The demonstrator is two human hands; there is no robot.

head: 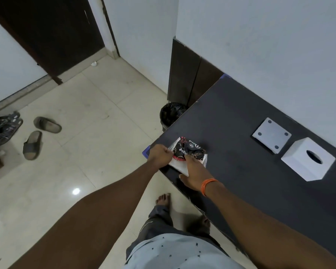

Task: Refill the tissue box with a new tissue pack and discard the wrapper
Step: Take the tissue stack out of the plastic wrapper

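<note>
A tissue pack (190, 150) in a black wrapper with red and white print lies at the near left corner of the dark table (241, 136); white tissue shows along its near side. My left hand (160, 154) grips the pack's left end. My right hand (195, 173), with an orange band at the wrist, pinches the wrapper's near right part. The white tissue box (307, 159), with an oval hole in its top, stands on the table to the right. Its flat white base plate (271, 135) lies beside it, closer to the wall.
A bin with a black liner (172, 113) stands on the floor past the table's left edge. Sandals (47, 125) and other footwear lie on the tiled floor at left. A white wall runs behind the table. My bare feet are by the table's front edge.
</note>
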